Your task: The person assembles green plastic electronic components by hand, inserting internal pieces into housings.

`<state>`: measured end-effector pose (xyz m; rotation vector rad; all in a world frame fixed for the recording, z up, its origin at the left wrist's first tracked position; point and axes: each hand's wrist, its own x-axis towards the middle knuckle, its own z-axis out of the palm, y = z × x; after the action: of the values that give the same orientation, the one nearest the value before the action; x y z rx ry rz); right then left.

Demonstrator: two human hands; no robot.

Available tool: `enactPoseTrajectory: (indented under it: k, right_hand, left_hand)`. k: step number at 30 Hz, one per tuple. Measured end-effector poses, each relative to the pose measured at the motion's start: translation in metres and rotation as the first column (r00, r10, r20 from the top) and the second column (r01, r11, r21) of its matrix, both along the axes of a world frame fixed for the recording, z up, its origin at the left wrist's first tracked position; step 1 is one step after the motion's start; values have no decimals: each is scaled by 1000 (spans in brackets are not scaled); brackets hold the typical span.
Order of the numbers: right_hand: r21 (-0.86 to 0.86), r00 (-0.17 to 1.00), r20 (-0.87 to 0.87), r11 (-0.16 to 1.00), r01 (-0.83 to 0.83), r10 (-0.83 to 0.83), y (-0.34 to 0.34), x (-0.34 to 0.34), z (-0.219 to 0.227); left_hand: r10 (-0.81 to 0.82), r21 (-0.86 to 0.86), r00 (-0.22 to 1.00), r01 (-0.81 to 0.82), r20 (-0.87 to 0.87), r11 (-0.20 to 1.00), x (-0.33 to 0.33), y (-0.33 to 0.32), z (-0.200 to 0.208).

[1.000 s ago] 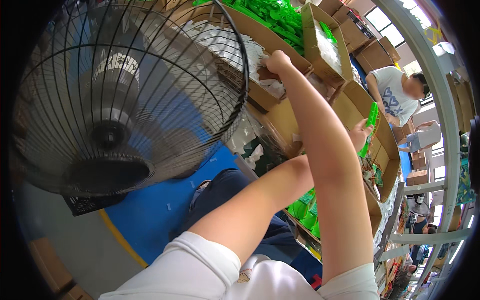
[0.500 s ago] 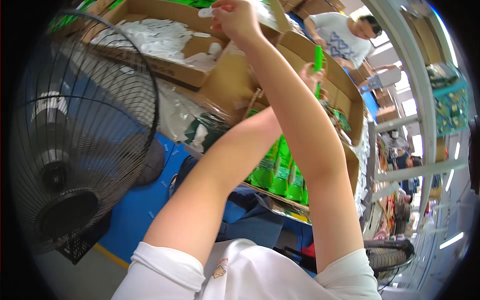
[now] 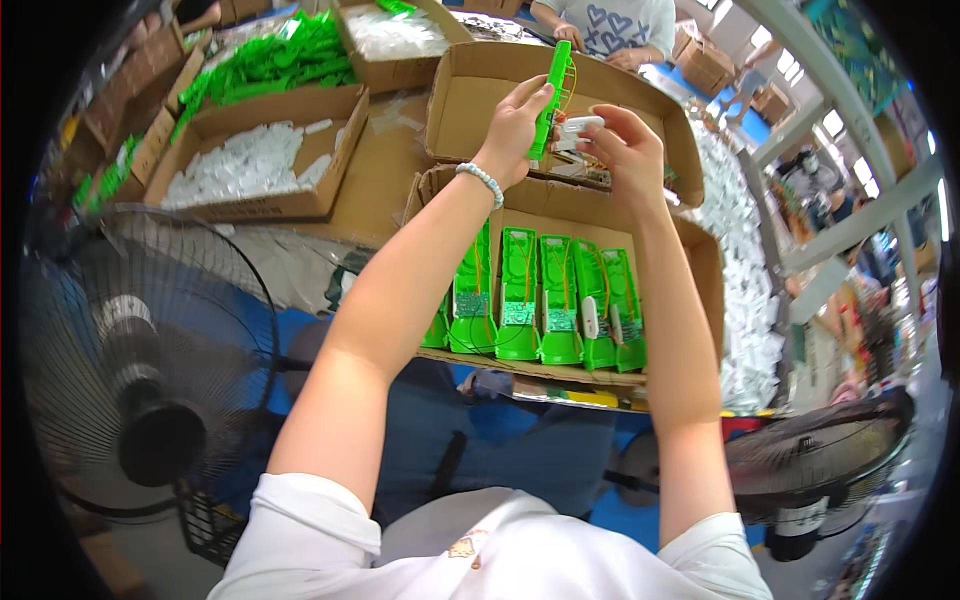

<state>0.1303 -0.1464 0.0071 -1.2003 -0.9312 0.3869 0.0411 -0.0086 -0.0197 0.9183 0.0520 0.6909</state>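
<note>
Two fans [image 3: 140,370] stand well below the fingers. Nearer beneath them, a box [image 3: 690,270] holds green housings [image 3: 540,300]. Left hand [image 3: 512,125] grasps a green shell [image 3: 552,95]; right hand [image 3: 625,150] pinches a white part [image 3: 582,126] beside it.

Bright, even daylight pouring in from the windows [image 3: 845,215] top right, blown out to near-white glare there, with only soft shadows under the forearms. Sharp enough in the middle around the green part [image 3: 551,95], but smeared and soft toward the rim (the fan [image 3: 140,360] on the left looks mushy). Heavy fisheye bend at the edges, black vignette all round.
</note>
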Motion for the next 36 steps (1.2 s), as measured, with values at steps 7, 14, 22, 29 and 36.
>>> enactPoseTrajectory:
  k: [7, 14, 22, 29, 36]
  right_hand:
    - [-10, 963, 265, 999, -44, 45, -3, 13, -8]
    - [-34, 953, 302, 999, -4, 14, -6, 7, -13]
    - [77, 950, 309, 997, 26, -49, -2, -1, -13]
    - [-40, 934, 340, 990, 132, -110, -6, -5, -7]
    - [-64, 962, 206, 979, 195, -178, 0, -5, -7]
  left_hand:
    - [53, 230, 993, -26, -110, 973, -1, -9, -2]
    - [43, 305, 991, -1, -129, 952, 2, -13, 1]
    - [100, 387, 985, -40, -137, 921, -4, -18, 2]
    - [257, 522, 957, -150, -138, 839, 1, -29, 2]
    - [340, 587, 937, -229, -83, 776, 3, -25, -3]
